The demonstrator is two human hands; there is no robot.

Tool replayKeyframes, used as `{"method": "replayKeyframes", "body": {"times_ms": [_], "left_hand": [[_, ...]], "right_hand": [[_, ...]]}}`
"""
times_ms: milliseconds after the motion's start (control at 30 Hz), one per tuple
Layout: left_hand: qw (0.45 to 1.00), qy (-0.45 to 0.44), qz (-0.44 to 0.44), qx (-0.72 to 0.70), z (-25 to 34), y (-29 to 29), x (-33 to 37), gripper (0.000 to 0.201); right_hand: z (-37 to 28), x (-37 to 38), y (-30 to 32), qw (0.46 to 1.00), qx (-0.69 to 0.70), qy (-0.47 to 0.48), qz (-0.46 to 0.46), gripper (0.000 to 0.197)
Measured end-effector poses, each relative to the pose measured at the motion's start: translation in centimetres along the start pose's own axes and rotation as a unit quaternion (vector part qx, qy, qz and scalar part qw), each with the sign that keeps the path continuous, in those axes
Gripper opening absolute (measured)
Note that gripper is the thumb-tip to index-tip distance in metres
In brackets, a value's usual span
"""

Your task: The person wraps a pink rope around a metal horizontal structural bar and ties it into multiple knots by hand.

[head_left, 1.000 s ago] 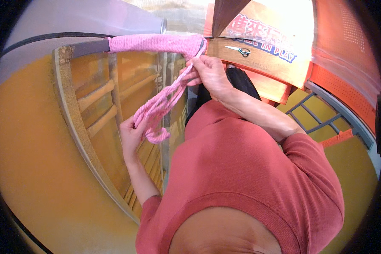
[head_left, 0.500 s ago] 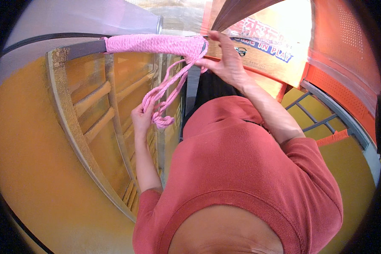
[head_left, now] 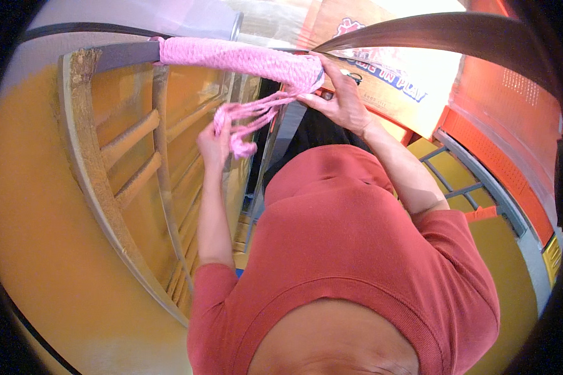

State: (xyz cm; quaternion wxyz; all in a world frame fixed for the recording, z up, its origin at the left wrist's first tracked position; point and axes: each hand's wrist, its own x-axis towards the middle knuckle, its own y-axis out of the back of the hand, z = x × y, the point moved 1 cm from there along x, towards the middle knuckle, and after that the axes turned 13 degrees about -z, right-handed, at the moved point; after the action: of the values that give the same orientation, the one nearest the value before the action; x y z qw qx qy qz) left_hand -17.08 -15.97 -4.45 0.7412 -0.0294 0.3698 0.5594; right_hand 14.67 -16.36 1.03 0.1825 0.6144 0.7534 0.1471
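Pink rope [head_left: 231, 57] is wound tightly around the grey top bar [head_left: 122, 55] of a metal frame. From the right end of the winding, loose strands [head_left: 263, 109] of the same rope stretch left and down. My left hand [head_left: 215, 147] is closed on a looped bundle of these strands, and a short tuft dangles beside its fingers. At the right end of the wrapped bar, my right hand [head_left: 343, 106] grips the rope between thumb and fingers. The far side of the winding is hidden.
The frame's rusty side rail [head_left: 84, 150] and rungs [head_left: 137, 178] stand to the left. Beyond my right hand are a printed cardboard box [head_left: 381, 84] and scissors [head_left: 355, 77]. A dark brown band [head_left: 419, 32] crosses above. Orange panels [head_left: 513, 137] and grey bars [head_left: 456, 182] lie right.
My left hand has risen, drawing the loose strands more sideways. My right hand has shifted slightly right and down with its fingers at the winding's end. The whole view has shifted a little.
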Motion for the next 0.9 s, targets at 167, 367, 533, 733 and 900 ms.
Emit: {"method": "replayKeyframes", "body": {"times_ms": [167,367,533,733,900], "left_hand": [[0.980,-0.095,0.062,0.162,5.5,-1.4,7.3,0.026],[0.870,-0.447,0.079,0.196,7.2,-6.8,14.6,0.026],[0.962,-0.185,-0.166,-0.113,10.8,-10.6,15.0,0.021],[0.941,-0.216,-0.231,-0.118,13.7,-11.6,13.8,0.017],[0.887,-0.100,-0.356,-0.277,11.0,-12.8,16.5,0.013]], "right_hand": [[-0.7,-0.1,0.2,0.999,0.048,-0.019,-0.014,0.075],[0.3,1.0,1.9,0.959,0.245,-0.098,-0.104,0.059],[5.5,5.5,0.8,0.950,0.285,-0.118,-0.046,0.066],[7.2,10.9,-2.0,0.922,0.337,-0.174,-0.081,0.070],[10.7,11.0,-3.6,0.879,0.428,-0.175,-0.115,0.064]]}}
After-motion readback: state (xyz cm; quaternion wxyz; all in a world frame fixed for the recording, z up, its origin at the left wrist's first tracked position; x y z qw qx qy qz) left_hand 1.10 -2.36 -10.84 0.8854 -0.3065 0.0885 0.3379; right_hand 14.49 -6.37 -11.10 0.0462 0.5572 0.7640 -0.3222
